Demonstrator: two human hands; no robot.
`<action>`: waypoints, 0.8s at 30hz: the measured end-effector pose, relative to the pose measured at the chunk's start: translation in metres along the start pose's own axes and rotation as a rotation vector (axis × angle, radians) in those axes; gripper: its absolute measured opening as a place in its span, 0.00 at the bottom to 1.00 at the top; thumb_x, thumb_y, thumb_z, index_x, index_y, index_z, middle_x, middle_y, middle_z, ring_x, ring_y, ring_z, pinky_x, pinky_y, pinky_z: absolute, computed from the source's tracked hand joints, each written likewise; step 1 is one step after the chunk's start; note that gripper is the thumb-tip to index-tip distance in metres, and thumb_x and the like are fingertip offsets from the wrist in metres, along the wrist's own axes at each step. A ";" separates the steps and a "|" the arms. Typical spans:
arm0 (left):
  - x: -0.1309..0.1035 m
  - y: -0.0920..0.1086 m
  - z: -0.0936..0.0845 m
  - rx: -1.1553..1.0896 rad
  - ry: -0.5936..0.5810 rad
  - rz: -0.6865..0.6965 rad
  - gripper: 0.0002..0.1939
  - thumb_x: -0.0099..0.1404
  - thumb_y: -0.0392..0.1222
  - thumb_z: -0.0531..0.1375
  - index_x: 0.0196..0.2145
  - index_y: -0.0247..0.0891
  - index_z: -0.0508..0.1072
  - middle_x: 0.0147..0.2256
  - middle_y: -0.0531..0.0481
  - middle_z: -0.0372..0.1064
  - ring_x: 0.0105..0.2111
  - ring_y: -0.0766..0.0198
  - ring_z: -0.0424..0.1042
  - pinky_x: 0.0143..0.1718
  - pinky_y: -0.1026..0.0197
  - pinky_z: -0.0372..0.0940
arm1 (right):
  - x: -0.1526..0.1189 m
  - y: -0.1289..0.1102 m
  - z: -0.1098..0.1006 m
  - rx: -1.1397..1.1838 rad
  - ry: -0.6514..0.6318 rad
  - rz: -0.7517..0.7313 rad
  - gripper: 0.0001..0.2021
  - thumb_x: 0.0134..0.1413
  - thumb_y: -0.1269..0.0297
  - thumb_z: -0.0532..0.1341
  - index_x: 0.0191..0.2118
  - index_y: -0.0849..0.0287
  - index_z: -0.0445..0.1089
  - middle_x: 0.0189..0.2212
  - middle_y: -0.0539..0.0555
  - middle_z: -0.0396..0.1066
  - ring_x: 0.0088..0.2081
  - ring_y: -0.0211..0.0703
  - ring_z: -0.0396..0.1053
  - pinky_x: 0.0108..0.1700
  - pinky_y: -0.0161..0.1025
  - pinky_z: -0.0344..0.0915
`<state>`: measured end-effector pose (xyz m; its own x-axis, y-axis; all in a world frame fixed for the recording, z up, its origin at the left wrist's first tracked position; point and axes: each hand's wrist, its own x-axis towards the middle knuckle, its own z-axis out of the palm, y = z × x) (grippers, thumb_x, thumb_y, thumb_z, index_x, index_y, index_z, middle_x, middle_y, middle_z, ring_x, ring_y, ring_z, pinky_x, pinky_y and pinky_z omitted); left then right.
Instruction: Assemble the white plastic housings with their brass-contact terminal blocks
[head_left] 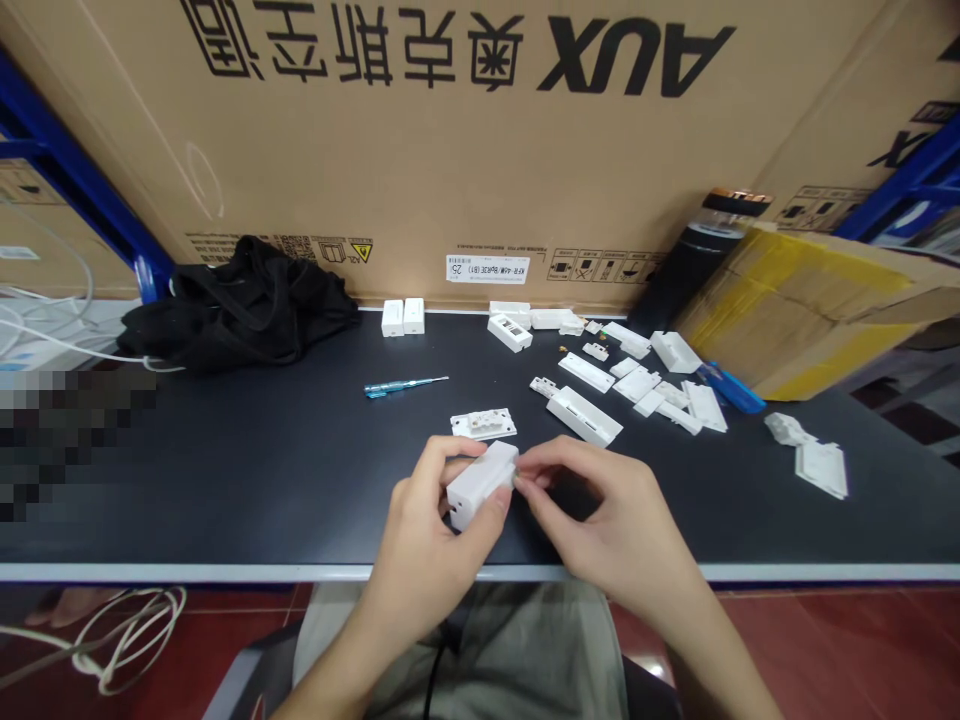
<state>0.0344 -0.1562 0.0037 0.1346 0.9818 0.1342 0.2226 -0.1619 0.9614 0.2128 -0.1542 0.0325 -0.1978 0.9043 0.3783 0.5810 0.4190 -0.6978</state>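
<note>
My left hand (439, 515) is closed round a white plastic box-shaped housing (481, 482), tilted above the table near its front edge. Small dark holes show in the housing's near end. At its far right end, the thumb and forefinger of my right hand (592, 500) are pinched together against it; what lies between those fingertips is hidden. Just beyond the housing, a flat white plate with raised parts (484, 424) lies on the dark table. To its right sits a white open casing (585, 416) with slots in it.
A blue screwdriver (405, 387) lies beyond my left hand. Two small white boxes (403, 317) stand at the back. Several white plastic parts (637, 383) are scattered right, near a taped carton (795, 310) and a black bottle (686, 265). A black bag (240, 305) lies left.
</note>
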 end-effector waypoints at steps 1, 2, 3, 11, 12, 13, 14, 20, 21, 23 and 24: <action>0.000 0.000 0.000 -0.002 0.006 -0.001 0.12 0.67 0.42 0.62 0.47 0.41 0.66 0.32 0.54 0.78 0.25 0.68 0.72 0.24 0.69 0.63 | 0.000 -0.001 0.001 -0.014 0.011 -0.011 0.07 0.56 0.74 0.61 0.36 0.56 0.75 0.31 0.49 0.77 0.31 0.38 0.73 0.36 0.35 0.71; 0.000 0.000 0.001 -0.007 0.012 -0.004 0.13 0.67 0.42 0.62 0.47 0.41 0.66 0.33 0.54 0.79 0.25 0.68 0.73 0.25 0.69 0.64 | 0.000 -0.002 0.002 -0.030 0.021 -0.022 0.08 0.56 0.74 0.61 0.36 0.56 0.75 0.31 0.49 0.77 0.31 0.38 0.73 0.36 0.34 0.70; 0.000 0.000 0.001 -0.015 0.018 -0.007 0.13 0.67 0.42 0.62 0.47 0.41 0.66 0.33 0.53 0.79 0.25 0.68 0.73 0.26 0.68 0.65 | 0.000 -0.003 0.004 -0.046 0.034 -0.034 0.07 0.56 0.74 0.61 0.36 0.56 0.75 0.30 0.49 0.77 0.31 0.38 0.73 0.36 0.34 0.70; -0.001 0.002 0.001 -0.022 0.027 -0.035 0.13 0.67 0.42 0.62 0.48 0.41 0.66 0.36 0.52 0.80 0.25 0.69 0.71 0.26 0.68 0.63 | -0.001 -0.011 0.012 -0.116 0.115 -0.029 0.06 0.55 0.73 0.61 0.34 0.57 0.74 0.29 0.49 0.77 0.30 0.38 0.74 0.35 0.34 0.70; -0.001 0.002 0.001 -0.018 0.028 -0.039 0.13 0.67 0.43 0.62 0.48 0.42 0.66 0.36 0.52 0.80 0.25 0.69 0.70 0.26 0.68 0.63 | -0.002 -0.012 0.012 -0.115 0.118 -0.026 0.06 0.55 0.73 0.61 0.35 0.57 0.75 0.29 0.49 0.77 0.30 0.38 0.74 0.35 0.34 0.70; -0.001 0.002 0.001 -0.015 0.029 -0.042 0.13 0.67 0.43 0.62 0.47 0.41 0.66 0.36 0.52 0.80 0.25 0.69 0.70 0.26 0.68 0.63 | -0.002 -0.012 0.012 -0.116 0.118 -0.024 0.06 0.55 0.73 0.61 0.35 0.56 0.75 0.29 0.49 0.77 0.30 0.38 0.74 0.35 0.34 0.70; -0.001 0.002 0.001 -0.014 0.032 -0.041 0.13 0.67 0.43 0.62 0.47 0.41 0.66 0.36 0.52 0.80 0.25 0.69 0.70 0.26 0.68 0.63 | -0.003 -0.013 0.012 -0.118 0.119 -0.023 0.06 0.55 0.73 0.61 0.35 0.56 0.75 0.29 0.49 0.77 0.30 0.39 0.75 0.35 0.34 0.70; 0.000 0.002 0.001 -0.027 0.021 -0.054 0.14 0.67 0.43 0.63 0.48 0.41 0.66 0.39 0.50 0.80 0.28 0.67 0.74 0.29 0.67 0.65 | -0.002 -0.010 0.014 -0.101 0.137 -0.007 0.06 0.54 0.73 0.61 0.34 0.56 0.74 0.29 0.49 0.77 0.29 0.38 0.74 0.34 0.34 0.71; 0.000 0.002 0.001 -0.036 0.016 -0.054 0.14 0.67 0.43 0.62 0.48 0.41 0.66 0.39 0.50 0.80 0.28 0.68 0.73 0.28 0.68 0.65 | -0.002 -0.009 0.013 -0.093 0.133 -0.004 0.06 0.54 0.73 0.61 0.34 0.57 0.74 0.29 0.49 0.77 0.29 0.38 0.74 0.34 0.33 0.70; 0.000 0.000 0.001 -0.056 0.008 -0.051 0.13 0.67 0.43 0.62 0.48 0.42 0.65 0.39 0.51 0.80 0.27 0.69 0.72 0.27 0.69 0.64 | -0.001 -0.007 0.012 -0.073 0.118 0.004 0.05 0.54 0.73 0.61 0.34 0.57 0.74 0.29 0.48 0.77 0.29 0.37 0.74 0.34 0.33 0.70; 0.000 -0.001 0.001 -0.066 0.003 -0.053 0.13 0.68 0.43 0.62 0.48 0.42 0.65 0.38 0.52 0.80 0.26 0.69 0.72 0.26 0.69 0.64 | -0.001 -0.006 0.012 -0.062 0.110 0.010 0.05 0.54 0.73 0.61 0.34 0.57 0.74 0.28 0.48 0.76 0.29 0.36 0.73 0.34 0.33 0.70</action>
<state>0.0354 -0.1562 0.0025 0.1216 0.9891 0.0836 0.1648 -0.1031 0.9809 0.2000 -0.1566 0.0297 -0.1065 0.8924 0.4384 0.6311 0.4014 -0.6638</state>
